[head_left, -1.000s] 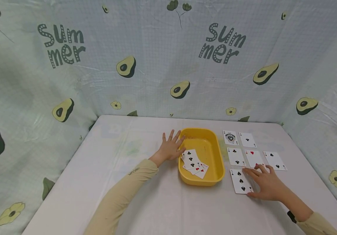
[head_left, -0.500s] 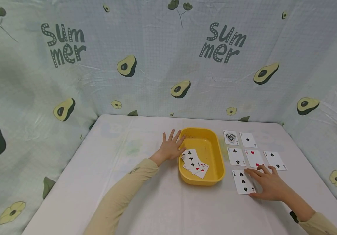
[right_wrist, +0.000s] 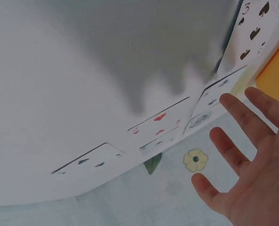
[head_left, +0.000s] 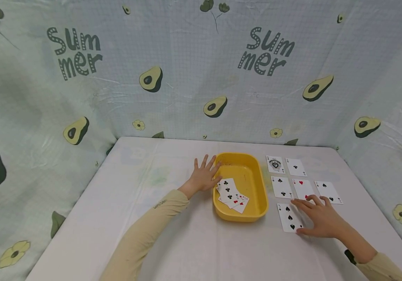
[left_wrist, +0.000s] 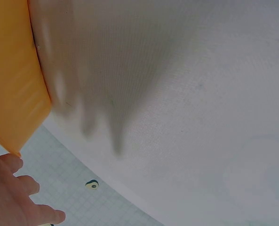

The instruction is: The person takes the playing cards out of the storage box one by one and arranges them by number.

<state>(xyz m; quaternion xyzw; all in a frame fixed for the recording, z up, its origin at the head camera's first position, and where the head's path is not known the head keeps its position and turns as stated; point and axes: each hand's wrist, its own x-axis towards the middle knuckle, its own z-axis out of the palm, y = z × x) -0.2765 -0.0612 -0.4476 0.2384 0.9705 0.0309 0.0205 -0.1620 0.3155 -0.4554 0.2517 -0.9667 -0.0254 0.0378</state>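
Observation:
With fingers spread, my left hand (head_left: 202, 177) rests at the left rim of a yellow plastic tray (head_left: 253, 187); its fingertips reach over the edge. Several playing cards lie inside, a three of clubs (head_left: 227, 190) on top. My right hand (head_left: 318, 220) hovers low over the right side of a three of spades (head_left: 287, 218), which lies face up on the table. Its thumb is at the card's lower right corner and a fingertip near its upper right one. The right wrist view shows that hand's fingers (right_wrist: 247, 120) spread apart, with nothing between them.
Behind the three of spades lie a two of clubs (head_left: 280, 186), a two of hearts (head_left: 301, 188) and a two of spades (head_left: 328, 192) in a row. Farther back are an emblem ace (head_left: 275, 164) and an ace of clubs (head_left: 295, 167). A patterned curtain (head_left: 186, 47) hangs behind the white table (head_left: 172, 242).
The three of spades slid slightly right under my right hand, then stayed put. The right hand's thumb has since eased off its corner a little. My left hand has stayed still.

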